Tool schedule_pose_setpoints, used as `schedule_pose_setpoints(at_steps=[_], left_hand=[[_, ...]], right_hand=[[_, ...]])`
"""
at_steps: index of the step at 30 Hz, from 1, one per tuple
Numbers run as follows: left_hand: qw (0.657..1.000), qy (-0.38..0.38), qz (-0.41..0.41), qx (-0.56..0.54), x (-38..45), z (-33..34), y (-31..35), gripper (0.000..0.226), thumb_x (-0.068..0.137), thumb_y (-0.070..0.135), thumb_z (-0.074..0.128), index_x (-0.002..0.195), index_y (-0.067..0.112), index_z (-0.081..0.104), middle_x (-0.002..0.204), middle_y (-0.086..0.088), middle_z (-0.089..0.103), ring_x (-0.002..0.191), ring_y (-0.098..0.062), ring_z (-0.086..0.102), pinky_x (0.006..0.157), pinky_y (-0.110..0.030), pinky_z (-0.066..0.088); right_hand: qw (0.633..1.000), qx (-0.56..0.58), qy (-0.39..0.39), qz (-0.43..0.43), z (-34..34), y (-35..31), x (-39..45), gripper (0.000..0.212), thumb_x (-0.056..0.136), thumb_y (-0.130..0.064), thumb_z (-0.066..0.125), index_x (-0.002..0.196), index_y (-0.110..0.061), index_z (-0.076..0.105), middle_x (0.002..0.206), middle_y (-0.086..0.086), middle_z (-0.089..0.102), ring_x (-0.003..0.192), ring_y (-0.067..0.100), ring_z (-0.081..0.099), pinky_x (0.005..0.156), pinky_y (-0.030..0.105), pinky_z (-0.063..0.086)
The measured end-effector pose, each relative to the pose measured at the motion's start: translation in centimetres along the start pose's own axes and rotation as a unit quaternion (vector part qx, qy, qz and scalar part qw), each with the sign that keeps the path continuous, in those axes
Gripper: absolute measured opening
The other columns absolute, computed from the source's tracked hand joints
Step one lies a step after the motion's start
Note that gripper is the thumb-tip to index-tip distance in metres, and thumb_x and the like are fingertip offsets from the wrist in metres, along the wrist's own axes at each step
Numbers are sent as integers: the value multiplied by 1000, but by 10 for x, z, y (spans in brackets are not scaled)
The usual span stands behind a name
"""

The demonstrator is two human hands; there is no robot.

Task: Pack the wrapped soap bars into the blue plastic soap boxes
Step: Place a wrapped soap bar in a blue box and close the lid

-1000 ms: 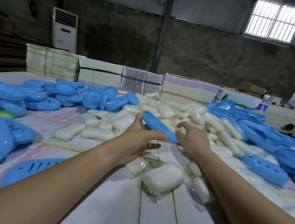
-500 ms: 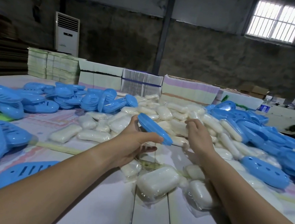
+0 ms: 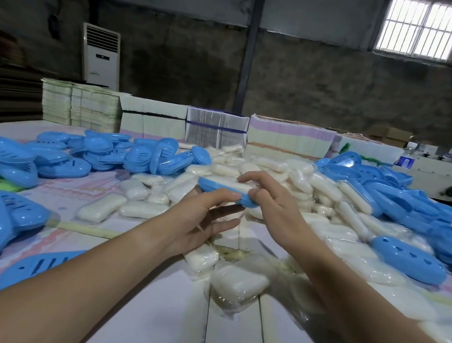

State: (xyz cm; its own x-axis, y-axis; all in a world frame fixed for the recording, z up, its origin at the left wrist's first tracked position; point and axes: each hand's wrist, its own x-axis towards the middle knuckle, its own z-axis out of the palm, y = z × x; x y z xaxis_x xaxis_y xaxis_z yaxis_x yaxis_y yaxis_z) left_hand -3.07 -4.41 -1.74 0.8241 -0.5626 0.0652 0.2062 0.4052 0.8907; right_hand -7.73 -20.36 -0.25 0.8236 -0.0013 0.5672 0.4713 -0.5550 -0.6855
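Soap heap (image 3: 275, 174) behind the hands is still huge, with loose blue box halves (image 3: 136, 155) either side, so loads left. Since a second ago, right hand (image 3: 277, 205) has pressed a wrapped bar (image 3: 231, 185) into the box half (image 3: 225, 192) that left hand (image 3: 199, 219) pinches underneath.

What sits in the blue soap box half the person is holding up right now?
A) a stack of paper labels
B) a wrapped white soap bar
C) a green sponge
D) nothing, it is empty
B: the blue soap box half, held from below by the left hand, has a wrapped white soap bar lying in it, with the right hand on the bar.
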Motion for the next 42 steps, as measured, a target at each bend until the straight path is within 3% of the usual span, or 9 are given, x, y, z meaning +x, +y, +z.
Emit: schedule_pose_setpoints(at_steps=[6, 9, 12, 19, 24, 29, 33, 36, 42], left_hand=[[1000, -24, 11, -6, -1, -1, -1, 61, 68, 11, 78, 127, 6, 63, 115, -12, 75, 109, -25, 71, 75, -30, 61], [999, -39, 11, -29, -3, 0, -1, 57, 67, 7, 78, 123, 9, 66, 116, -13, 74, 107, -24, 72, 73, -29, 60], [996, -55, 12, -63, -5, 3, -3, 57, 66, 2, 77, 122, 7, 67, 118, -15, 73, 104, -22, 73, 75, -28, 60], [993, -32, 37, -107, -5, 9, -8, 64, 62, -11, 71, 123, 5, 60, 104, -17, 74, 91, -24, 75, 76, -26, 61], [998, -3, 24, -64, -7, 9, -7, 73, 59, -7, 74, 129, 10, 59, 107, -15, 74, 91, -22, 74, 73, -27, 62], [1000, 17, 15, -12, -10, 12, -7, 78, 53, 1, 81, 127, 17, 59, 111, -10, 76, 95, -21, 73, 81, -30, 62], [1000, 0, 15, 17, -11, 15, -7, 78, 55, 2, 80, 129, 15, 58, 116, -13, 74, 97, -21, 73, 74, -28, 62], [999, -19, 18, 30, -10, 12, -8, 78, 55, -2, 77, 129, 16, 58, 114, -11, 75, 94, -20, 73, 75, -28, 62], [996, -66, 33, 43, -5, 7, -11, 72, 59, -2, 72, 126, 20, 60, 112, -11, 76, 95, -21, 76, 78, -32, 58]], right_hand=[[1000, 28, -8, -6, -7, -2, -2, 29, 83, -24, 44, 98, -40, 63, 98, 6, 59, 83, 1, 50, 69, 6, 42], [999, 45, -9, 0, -10, -4, -4, 34, 82, -22, 44, 104, -38, 64, 109, -10, 62, 94, -11, 53, 74, 2, 39], [999, 50, 9, -3, -11, -5, -5, 41, 80, -23, 45, 114, -40, 62, 115, -5, 62, 102, -2, 54, 79, 5, 40], [996, 74, -26, 52, -8, 3, -4, 40, 78, -29, 45, 107, -43, 68, 108, -3, 63, 87, -6, 56, 68, 9, 46], [987, 99, -81, 102, -11, 17, 1, 50, 75, -36, 46, 117, -58, 62, 127, -27, 59, 119, 5, 55, 99, 39, 52], [987, 102, -92, 85, -18, 25, 2, 50, 79, -42, 46, 127, -53, 59, 136, -15, 56, 125, 14, 54, 102, 47, 50], [989, 129, -21, 66, -21, 24, 5, 40, 83, -41, 47, 117, -55, 63, 124, -13, 67, 123, 17, 56, 102, 44, 46], [985, 134, 61, 89, -27, 20, 5, 31, 82, -40, 50, 103, -47, 71, 108, -10, 73, 106, 12, 65, 81, 29, 52], [955, 8, 263, 135, -75, 37, 15, 21, 88, -22, 54, 101, -31, 68, 94, -5, 67, 81, 10, 60, 72, 28, 48]])
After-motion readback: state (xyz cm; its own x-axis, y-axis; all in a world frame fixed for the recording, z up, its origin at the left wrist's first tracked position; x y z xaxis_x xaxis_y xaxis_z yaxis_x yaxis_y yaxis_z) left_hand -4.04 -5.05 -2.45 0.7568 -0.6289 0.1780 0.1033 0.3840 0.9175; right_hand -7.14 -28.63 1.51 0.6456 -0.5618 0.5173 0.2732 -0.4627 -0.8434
